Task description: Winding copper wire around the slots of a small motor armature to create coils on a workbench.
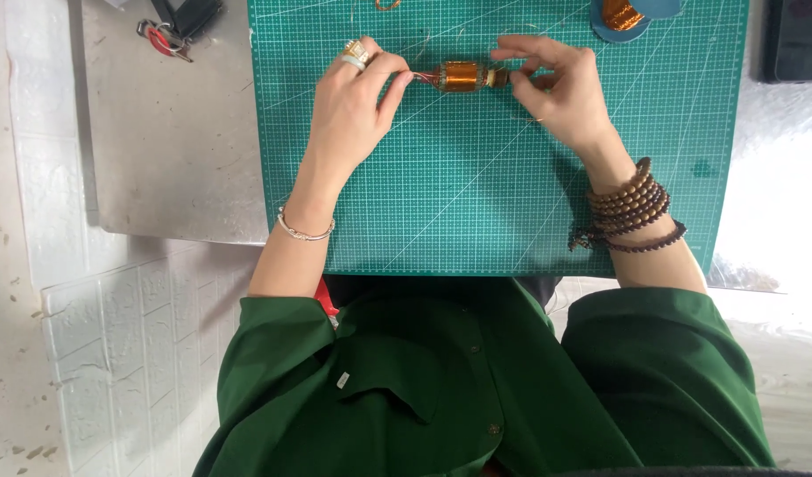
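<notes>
Your left hand (353, 102) pinches one end of a small copper-wound armature (461, 77), thumb and forefinger closed narrow on the reddish wire leads at its left tip; a ring (355, 53) sits on one finger and a thin silver bangle (303, 231) on the wrist. Your right hand (556, 88) grips the opposite end, fingertips drawn tight around the short shaft stub on the armature's right side, other fingers curled loosely above it. The armature lies horizontal between the two hands, near the far edge of the green cutting mat (494, 194), low over the mat; whether it touches the mat you cannot tell from this angle. Dark wooden bead bracelets (628, 208) wrap your right wrist in several coils. At the mat's top right corner a spool of copper wire (619, 13) rests in a blue dish, well apart from your hands. The mat sits on a grey metal tabletop (167, 132). Red-handled pliers (165, 37) lie on that tabletop at upper left, off the mat. A dark rectangular object (796, 40) shows at the far right edge. Green sleeves (662, 371) cover both your arms near the bottom of the view.
</notes>
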